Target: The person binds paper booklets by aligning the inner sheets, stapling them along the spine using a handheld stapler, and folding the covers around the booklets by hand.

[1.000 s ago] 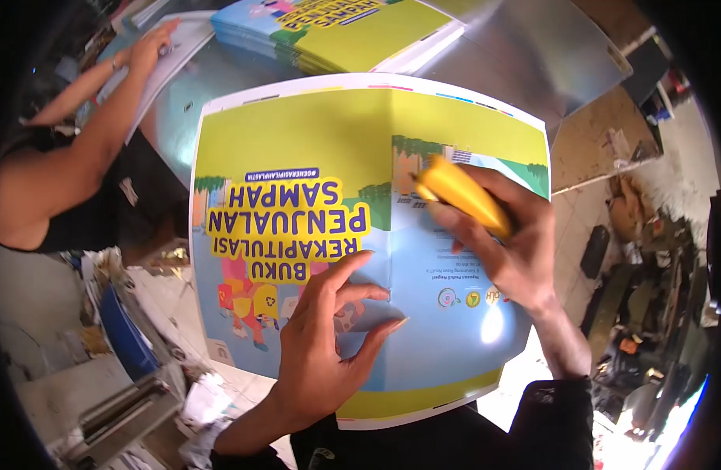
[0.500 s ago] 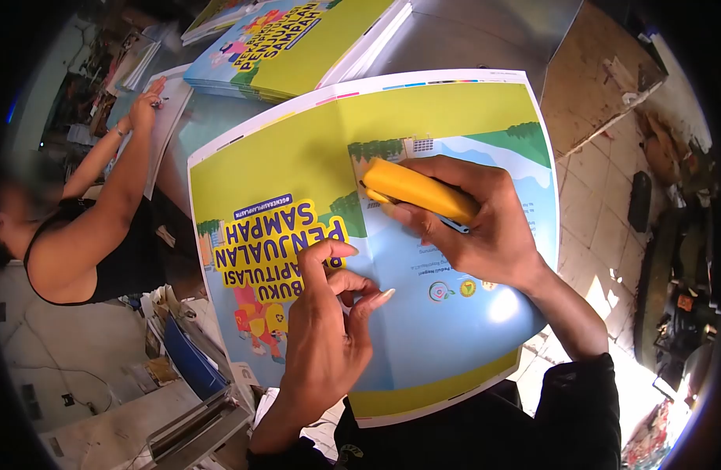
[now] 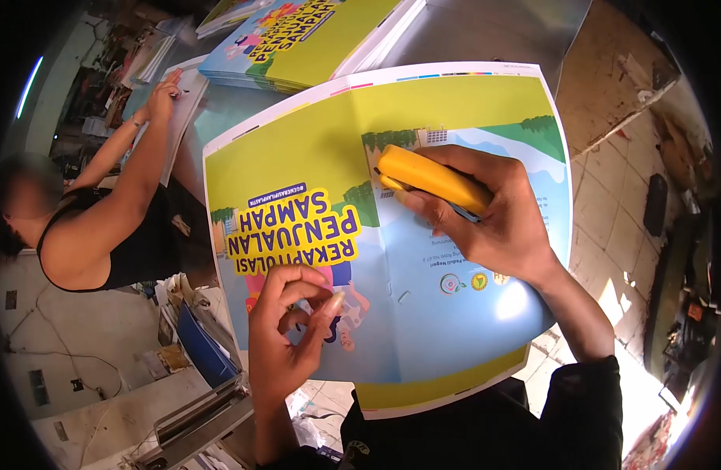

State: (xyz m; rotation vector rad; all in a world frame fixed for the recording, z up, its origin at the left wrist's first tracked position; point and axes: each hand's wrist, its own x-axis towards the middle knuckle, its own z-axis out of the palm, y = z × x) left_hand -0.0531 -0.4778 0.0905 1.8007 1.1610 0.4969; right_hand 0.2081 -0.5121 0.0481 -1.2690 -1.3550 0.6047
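A large printed cover sheet [image 3: 454,329] lies spread in front of me, green and blue with a fold down its middle and its lettering upside down. My right hand [image 3: 498,223] grips a yellow stapler [image 3: 431,178] over the right half, near the fold. Over the lower left part is my left hand [image 3: 290,333], its fingers curled and thumb near the fingertips; whether something small is between them I cannot make out. A small staple-like piece [image 3: 403,298] shows on the sheet beside the fold.
Behind the sheet, a stack of matching covers [image 3: 298,47] sits on a metal table [image 3: 486,35]. At the left another person [image 3: 102,227] leans with hands on white paper [image 3: 184,106]. A brown board [image 3: 611,86] is at the right, above a tiled floor.
My left hand has moved left and away from the fold, uncovering the small piece there. The stapler has moved from its earlier place toward the fold, still in my right hand. The view has shifted.
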